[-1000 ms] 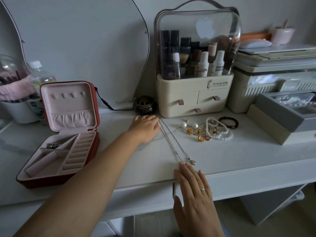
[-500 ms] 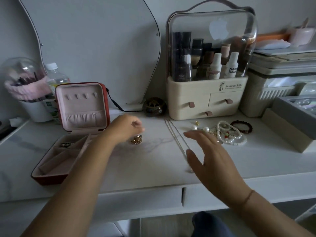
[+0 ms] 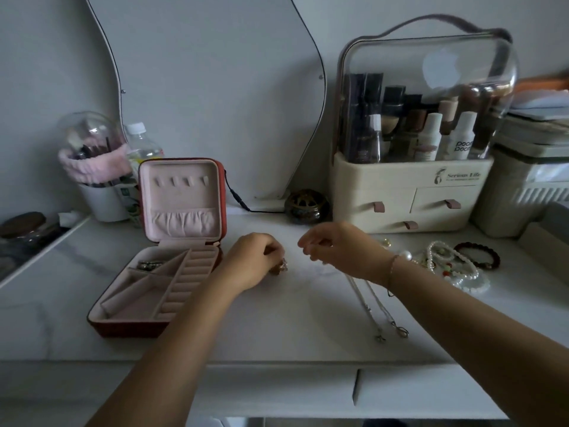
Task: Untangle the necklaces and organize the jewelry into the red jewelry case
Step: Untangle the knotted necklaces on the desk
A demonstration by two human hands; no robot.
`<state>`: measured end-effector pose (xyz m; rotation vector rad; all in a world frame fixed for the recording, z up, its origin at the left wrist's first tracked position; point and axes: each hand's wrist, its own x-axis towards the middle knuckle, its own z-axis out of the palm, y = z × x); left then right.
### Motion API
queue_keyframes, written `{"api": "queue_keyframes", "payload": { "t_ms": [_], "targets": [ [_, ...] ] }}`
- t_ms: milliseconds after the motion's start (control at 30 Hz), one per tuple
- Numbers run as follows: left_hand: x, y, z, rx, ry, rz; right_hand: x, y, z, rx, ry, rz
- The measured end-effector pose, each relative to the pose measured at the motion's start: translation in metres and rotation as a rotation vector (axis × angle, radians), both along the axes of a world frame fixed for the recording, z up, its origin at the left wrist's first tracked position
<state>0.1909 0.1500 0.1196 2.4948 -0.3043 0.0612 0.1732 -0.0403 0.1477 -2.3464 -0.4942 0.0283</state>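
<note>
Red jewelry case (image 3: pixel 129 329) open on surface (image 3: pixel 277 331), lid upright. Left hand (image 3: pixel 251 261) just right of case, fingers curled on small gold piece (image 3: pixel 282 266). Right hand (image 3: pixel 337 251) farther right, fingers curled, blurred; cannot tell grip. Necklaces (image 3: pixel 374 306) stretched straight, well right of case.

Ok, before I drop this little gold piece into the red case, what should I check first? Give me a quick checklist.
1. Red jewelry case open, lid upright: ok.
2. Free compartment: front ones look bare; a metallic item lies in the back-left one: ok.
3. Left hand grip on the small gold piece: fingers curl round it: ok.
4. Right hand free: fingers curled, blurred: cannot tell.
5. Silver necklaces untangled: side by side, upper ends hidden behind the wrist: cannot tell.
6. Pearl pile put away: on the table: not ok.
</note>
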Motion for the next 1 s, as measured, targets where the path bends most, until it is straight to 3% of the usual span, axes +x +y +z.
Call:
{"api": "queue_keyframes", "payload": {
  "t_ms": [200,433,667,867,1000],
  "targets": [
    [0.004,-0.006,0.016,-0.614,0.144,-0.012,0.028,0.006,0.015,0.202,0.144,0.099],
    [0.023,-0.023,0.034,-0.848,-0.045,0.009,0.041,0.004,0.017,0.516,0.252,0.161],
    [0.031,-0.035,0.025,-1.213,-0.001,0.028,0.045,0.005,0.005,0.472,0.154,0.106],
    [0.027,-0.043,0.018,-1.165,-0.008,-0.051,0.049,0.012,-0.005,0.411,0.114,0.034],
    [0.03,-0.041,0.012,-1.121,-0.029,-0.038,0.05,0.01,-0.008,0.519,0.236,0.029]
  ]
}}
